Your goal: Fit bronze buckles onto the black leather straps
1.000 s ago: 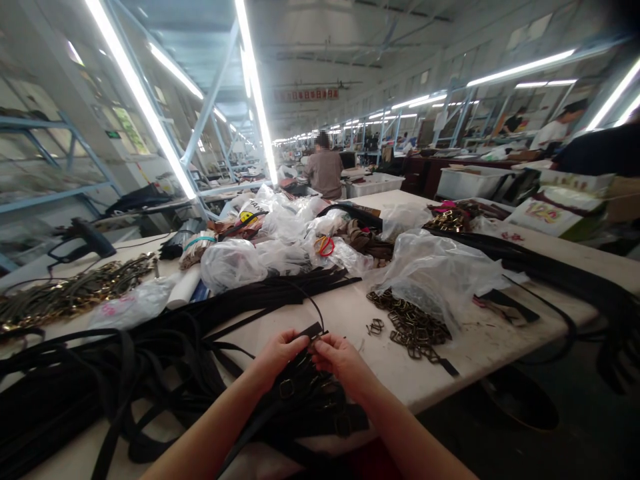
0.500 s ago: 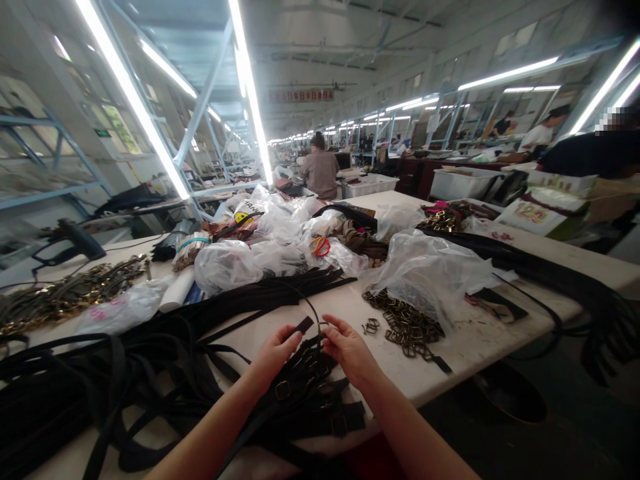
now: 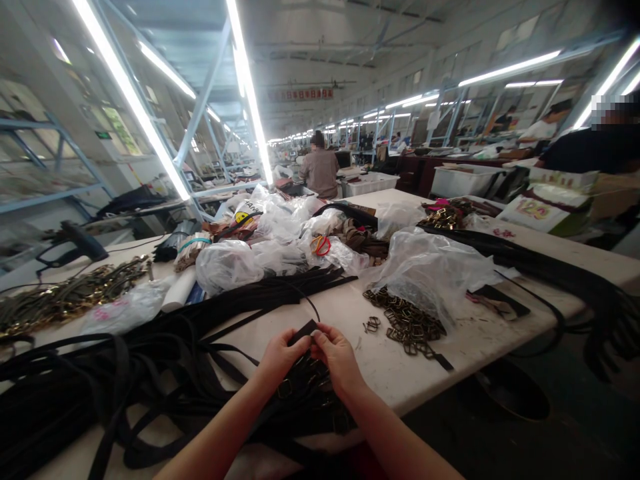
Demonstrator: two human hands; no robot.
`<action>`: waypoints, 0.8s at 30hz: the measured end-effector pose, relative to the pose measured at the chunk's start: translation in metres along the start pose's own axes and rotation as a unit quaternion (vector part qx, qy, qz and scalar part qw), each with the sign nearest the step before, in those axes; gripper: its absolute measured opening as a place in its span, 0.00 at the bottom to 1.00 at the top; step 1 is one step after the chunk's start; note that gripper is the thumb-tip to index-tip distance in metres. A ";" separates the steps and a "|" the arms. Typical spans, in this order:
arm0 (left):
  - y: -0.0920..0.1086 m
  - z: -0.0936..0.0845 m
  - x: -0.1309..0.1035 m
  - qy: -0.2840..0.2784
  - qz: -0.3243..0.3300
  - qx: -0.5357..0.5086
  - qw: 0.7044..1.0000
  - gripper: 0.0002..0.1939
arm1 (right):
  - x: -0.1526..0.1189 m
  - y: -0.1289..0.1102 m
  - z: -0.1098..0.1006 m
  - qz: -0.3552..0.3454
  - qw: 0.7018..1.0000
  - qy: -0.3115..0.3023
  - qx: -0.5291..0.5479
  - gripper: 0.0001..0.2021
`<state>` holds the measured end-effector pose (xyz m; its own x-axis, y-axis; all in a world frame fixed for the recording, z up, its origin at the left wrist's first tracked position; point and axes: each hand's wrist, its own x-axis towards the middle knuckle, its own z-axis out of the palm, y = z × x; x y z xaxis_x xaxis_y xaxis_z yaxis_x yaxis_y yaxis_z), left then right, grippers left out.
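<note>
Both my hands meet over the near edge of a white table [image 3: 380, 360]. My left hand [image 3: 278, 357] pinches the end of a black strap [image 3: 303, 329], and my right hand [image 3: 336, 355] grips the same strap end from the other side. Whether a buckle sits between the fingers is hidden. Under my hands lies a heap of black straps fitted with metal buckles [image 3: 310, 393]. A pile of loose bronze buckles [image 3: 407, 321] lies just right of my right hand, with a small separate cluster of buckles [image 3: 373, 325] nearer.
Long black straps [image 3: 125, 360] cover the table's left. Clear plastic bags [image 3: 435, 270] and bagged goods [image 3: 227, 263] crowd the middle. Metal chains [image 3: 60, 300] lie far left. A person [image 3: 320, 170] stands beyond; another person [image 3: 595, 147] is at the right.
My hands, apart half a second ago with the right hand's fingers spread, have come together again on the strap end.
</note>
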<state>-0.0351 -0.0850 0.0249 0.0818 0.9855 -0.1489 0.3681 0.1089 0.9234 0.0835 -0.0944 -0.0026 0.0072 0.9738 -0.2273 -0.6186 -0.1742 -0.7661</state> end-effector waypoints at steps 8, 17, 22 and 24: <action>0.002 0.004 0.000 0.007 0.012 0.041 0.999 0.14 | 0.002 0.005 -0.006 -0.018 0.999 -0.007 -0.033 0.17; 0.008 -0.004 0.003 -0.042 -0.006 0.024 0.999 0.15 | 0.007 -0.013 -0.019 -0.100 0.970 -0.071 -0.209 0.13; 0.011 -0.006 0.002 -0.022 0.017 -0.043 0.999 0.20 | 0.011 -0.018 -0.020 0.004 0.999 -0.036 0.001 0.12; 0.010 -0.005 0.002 -0.012 0.025 -0.046 0.999 0.20 | 0.010 -0.019 -0.018 0.064 0.992 -0.038 0.102 0.13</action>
<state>-0.0360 -0.0817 0.0358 0.1200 0.9868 -0.1084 0.2766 0.0717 0.9583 0.1100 -0.0841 -0.0012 -0.1362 0.9549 -0.2638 -0.7569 -0.2721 -0.5942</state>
